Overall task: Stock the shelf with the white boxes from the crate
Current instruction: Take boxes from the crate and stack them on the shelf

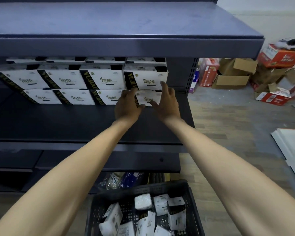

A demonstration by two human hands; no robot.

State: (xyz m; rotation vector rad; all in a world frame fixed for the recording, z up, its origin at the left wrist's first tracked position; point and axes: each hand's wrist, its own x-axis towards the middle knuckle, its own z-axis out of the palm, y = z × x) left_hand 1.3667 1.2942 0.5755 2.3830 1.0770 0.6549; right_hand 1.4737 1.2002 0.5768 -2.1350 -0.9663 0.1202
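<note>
Left hand (126, 108): fingers curled round white box (149, 98), left edge. Right hand (167, 103): fingers straight, pressing right edge. Box: shelf (58, 120), row's 3 o'clock end; crate (191, 193) at 6 o'clock. Risk: uneven push skews it, dislodging stacked boxes (146, 79) at 12 o'clock.

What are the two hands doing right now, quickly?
Left hand: grips the white box on the shelf, thumb and fingers round its left edge.
Right hand: open, straight fingers against the box's right side.
</note>
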